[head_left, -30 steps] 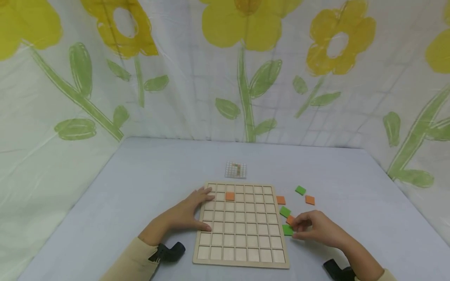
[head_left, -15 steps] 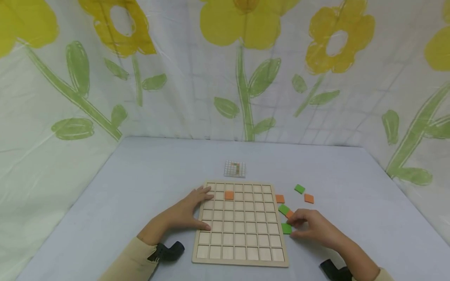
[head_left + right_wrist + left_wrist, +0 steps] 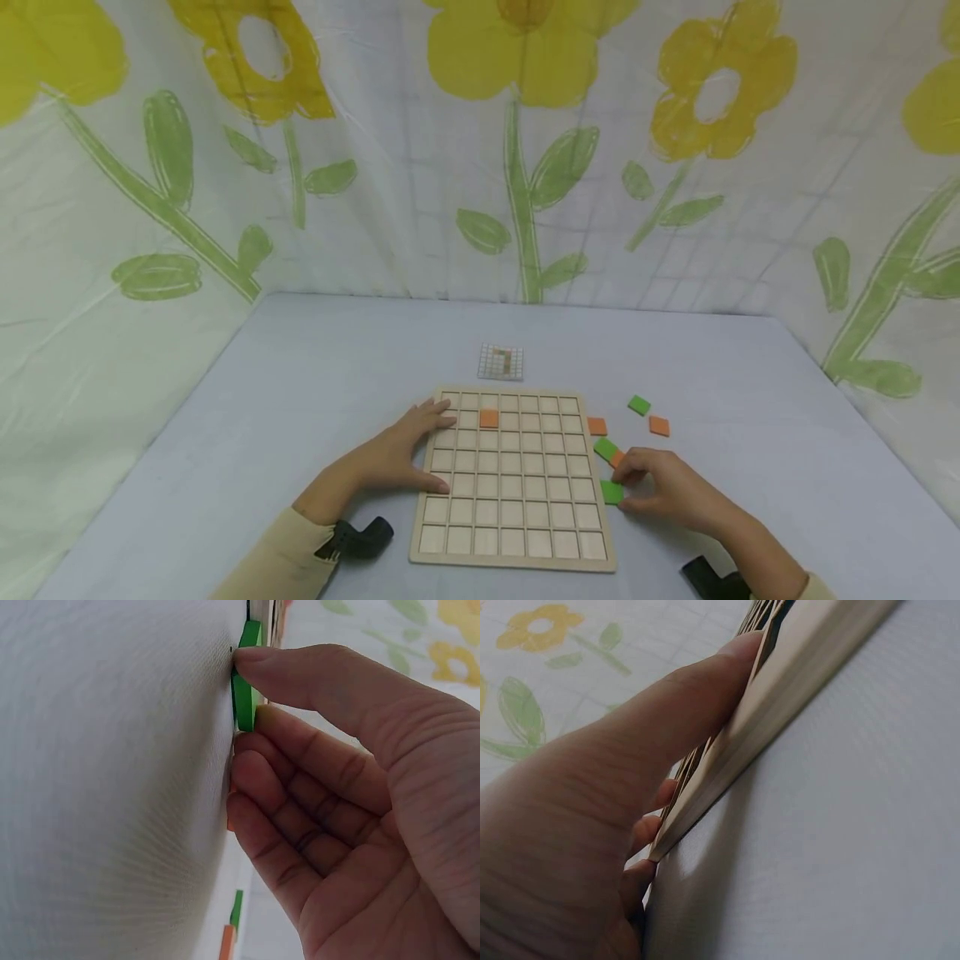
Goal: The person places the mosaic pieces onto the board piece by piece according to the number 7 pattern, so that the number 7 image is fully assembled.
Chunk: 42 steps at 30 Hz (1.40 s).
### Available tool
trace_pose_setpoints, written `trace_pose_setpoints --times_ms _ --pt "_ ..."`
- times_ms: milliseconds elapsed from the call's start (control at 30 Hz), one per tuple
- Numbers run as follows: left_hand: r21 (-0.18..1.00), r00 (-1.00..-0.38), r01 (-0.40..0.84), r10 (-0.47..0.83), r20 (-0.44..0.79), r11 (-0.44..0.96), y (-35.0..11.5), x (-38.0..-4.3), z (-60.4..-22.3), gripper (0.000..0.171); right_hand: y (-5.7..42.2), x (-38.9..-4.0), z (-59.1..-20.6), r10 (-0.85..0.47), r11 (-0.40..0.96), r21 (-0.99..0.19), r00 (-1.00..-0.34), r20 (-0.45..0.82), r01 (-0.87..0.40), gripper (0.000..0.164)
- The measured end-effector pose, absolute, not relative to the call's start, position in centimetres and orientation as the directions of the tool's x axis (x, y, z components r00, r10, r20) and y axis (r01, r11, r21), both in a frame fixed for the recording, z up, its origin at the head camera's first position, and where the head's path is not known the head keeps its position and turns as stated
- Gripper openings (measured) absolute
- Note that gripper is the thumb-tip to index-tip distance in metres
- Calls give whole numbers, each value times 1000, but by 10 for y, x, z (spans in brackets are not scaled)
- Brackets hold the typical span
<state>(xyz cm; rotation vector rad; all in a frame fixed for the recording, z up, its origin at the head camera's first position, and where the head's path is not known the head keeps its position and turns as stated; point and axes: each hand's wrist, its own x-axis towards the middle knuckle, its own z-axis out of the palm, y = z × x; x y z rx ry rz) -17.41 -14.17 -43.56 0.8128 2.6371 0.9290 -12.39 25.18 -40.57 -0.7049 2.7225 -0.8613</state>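
Note:
My left hand (image 3: pixel 396 450) rests on the left edge of a pale wooden grid board (image 3: pixel 513 563), fingers spread over its rim and thumb lying across the frame, as the left wrist view also shows. Beside the board's right edge, my right hand (image 3: pixel 667 487) pinches a flat green square tile (image 3: pixel 247 682) with thumb and index finger at its edges; its other fingers curl loosely below. Just beyond those fingertips lie another green tile (image 3: pixel 606 450) and a partly covered orange tile (image 3: pixel 617 459). One orange tile (image 3: pixel 489 418) sits in a cell near the board's top.
A small transparent gridded card (image 3: pixel 501 362) with a coloured pattern lies behind the board. To the right are an orange tile (image 3: pixel 597 427) by the frame, a green tile (image 3: pixel 639 405) and another orange tile (image 3: pixel 659 426). A flower-printed curtain (image 3: pixel 375 208) hangs behind the white table (image 3: pixel 337 350).
My right hand has moved slightly left, its fingers closing in on the green tile at the board's edge. My left hand has stayed on the board.

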Motion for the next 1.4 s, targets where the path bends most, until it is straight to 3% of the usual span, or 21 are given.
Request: trace_pose_setpoints --times_ms 400,733,1033,1400 --pt "624 -825 424 564 -32 656 -142 -174 -437 96 257 -134 -409 -525 706 -570 -851 -24 -420 20" --pt "636 -819 426 573 -30 643 -139 -173 -436 94 256 -148 -400 -506 728 -591 -854 -120 -349 23" --pt "627 -829 412 557 -42 661 -140 -171 -434 94 248 -162 -396 -546 694 -567 -838 -12 -444 20" --pt "622 -822 429 568 -31 655 -141 -173 -437 94 214 -185 -388 -594 646 -609 -804 -21 -461 17"
